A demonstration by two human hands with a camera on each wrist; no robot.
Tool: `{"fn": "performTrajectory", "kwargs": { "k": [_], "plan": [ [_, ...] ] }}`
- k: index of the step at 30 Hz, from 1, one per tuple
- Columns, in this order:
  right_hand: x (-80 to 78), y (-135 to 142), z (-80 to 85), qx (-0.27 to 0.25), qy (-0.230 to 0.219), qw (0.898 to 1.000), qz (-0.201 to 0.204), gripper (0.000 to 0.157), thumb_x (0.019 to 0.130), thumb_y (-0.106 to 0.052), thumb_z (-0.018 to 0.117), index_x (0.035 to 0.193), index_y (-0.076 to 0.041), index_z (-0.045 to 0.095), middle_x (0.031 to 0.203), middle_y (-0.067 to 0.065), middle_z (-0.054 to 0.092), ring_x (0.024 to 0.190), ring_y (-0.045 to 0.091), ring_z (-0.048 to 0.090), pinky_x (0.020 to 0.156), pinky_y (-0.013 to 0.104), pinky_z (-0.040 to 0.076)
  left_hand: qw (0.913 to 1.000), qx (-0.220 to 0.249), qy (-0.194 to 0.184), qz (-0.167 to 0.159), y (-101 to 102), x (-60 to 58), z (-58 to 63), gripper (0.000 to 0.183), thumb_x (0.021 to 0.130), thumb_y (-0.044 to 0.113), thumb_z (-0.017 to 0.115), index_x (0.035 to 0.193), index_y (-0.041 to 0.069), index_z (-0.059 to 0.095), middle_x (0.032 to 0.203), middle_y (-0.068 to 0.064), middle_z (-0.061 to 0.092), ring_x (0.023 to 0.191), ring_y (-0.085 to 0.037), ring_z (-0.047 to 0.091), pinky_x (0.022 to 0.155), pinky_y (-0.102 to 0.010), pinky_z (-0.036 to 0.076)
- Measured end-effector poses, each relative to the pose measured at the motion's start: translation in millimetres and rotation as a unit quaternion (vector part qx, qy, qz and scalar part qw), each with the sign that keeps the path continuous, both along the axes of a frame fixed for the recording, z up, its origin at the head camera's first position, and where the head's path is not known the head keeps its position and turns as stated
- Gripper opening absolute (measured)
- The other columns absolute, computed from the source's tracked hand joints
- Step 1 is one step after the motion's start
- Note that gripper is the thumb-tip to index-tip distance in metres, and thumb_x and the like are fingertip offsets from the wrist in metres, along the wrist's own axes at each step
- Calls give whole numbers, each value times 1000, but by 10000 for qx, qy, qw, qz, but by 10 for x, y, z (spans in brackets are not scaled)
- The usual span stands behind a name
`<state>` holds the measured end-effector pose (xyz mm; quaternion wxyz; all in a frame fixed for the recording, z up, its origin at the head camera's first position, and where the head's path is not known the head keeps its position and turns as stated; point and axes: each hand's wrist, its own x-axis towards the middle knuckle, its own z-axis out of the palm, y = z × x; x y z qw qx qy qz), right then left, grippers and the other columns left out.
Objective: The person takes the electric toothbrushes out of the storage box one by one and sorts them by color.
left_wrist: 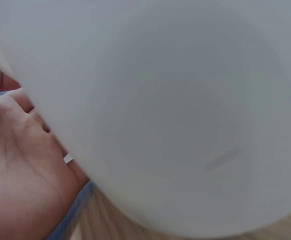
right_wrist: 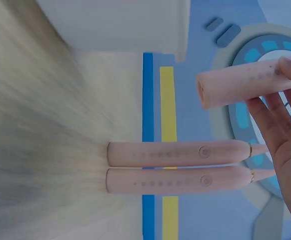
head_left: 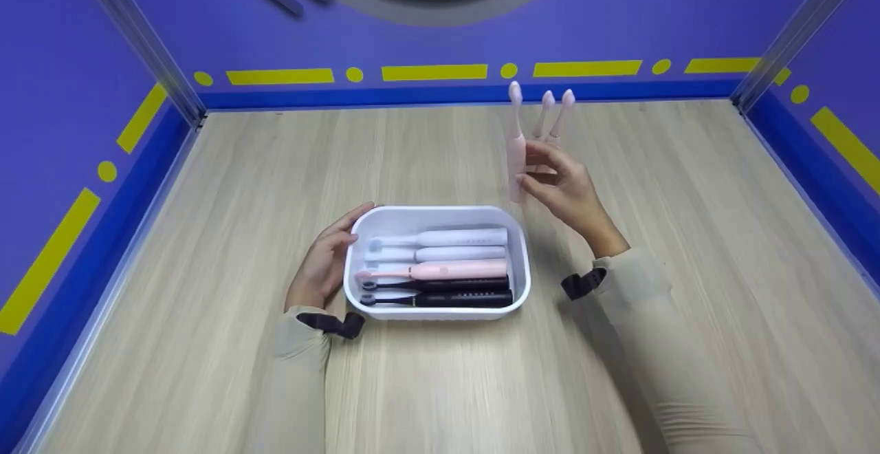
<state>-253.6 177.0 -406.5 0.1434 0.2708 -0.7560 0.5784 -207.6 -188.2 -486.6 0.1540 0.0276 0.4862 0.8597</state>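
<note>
My right hand [head_left: 567, 186] pinches a pink electric toothbrush [head_left: 516, 158] by its handle, upright, head up. In the right wrist view its base is off the tabletop. Just behind, two more pink electric toothbrushes [right_wrist: 178, 154] stand upright side by side. Against the left end of a white plastic bin [head_left: 440, 313] lies my left hand [head_left: 323, 265], holding it with the thumb at the rim and fingers around the back corner. Inside lie white toothbrushes [head_left: 462, 237], one pink toothbrush [head_left: 459, 269] and two black toothbrushes [head_left: 462, 299], heads to the left.
The bin stands on a wood-grain table [head_left: 440, 385]. Blue-purple panels with yellow marks enclose it at the back [head_left: 440, 41] and both sides. Metal corner posts [head_left: 148, 45] stand at the back.
</note>
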Motion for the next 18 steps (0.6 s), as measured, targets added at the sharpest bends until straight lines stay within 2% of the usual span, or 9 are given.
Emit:
{"fn": "performTrajectory", "kwargs": {
  "k": [4, 11, 18],
  "plan": [
    [-29, 32, -46, -196, 116, 9995, -228, 45, 81, 10, 67, 124, 9, 56, 111, 19, 64, 95, 7, 65, 82, 22, 55, 10000, 6, -16, 8, 3, 2, -2, 60, 89, -5, 29, 149, -1, 28, 151, -7, 39, 131, -18, 41, 109, -31, 34],
    [-58, 100, -112, -359, 490, 9963, -613, 44, 81, 11, 66, 124, 11, 54, 110, 17, 64, 98, 7, 63, 83, 20, 54, 9999, 8, -28, 136, 15, 6, 2, 60, 89, -6, 29, 148, -2, 29, 153, -10, 35, 136, -22, 37, 116, -37, 25],
    [-91, 162, -179, -630, 506, 9933, -830, 42, 82, 14, 63, 123, 13, 52, 110, 2, 62, 101, 10, 63, 84, 22, 54, 9999, -23, -38, 151, 15, 8, 2, 60, 88, -6, 29, 148, -2, 29, 153, -10, 35, 135, -21, 37, 115, -36, 27]
  ]
}}
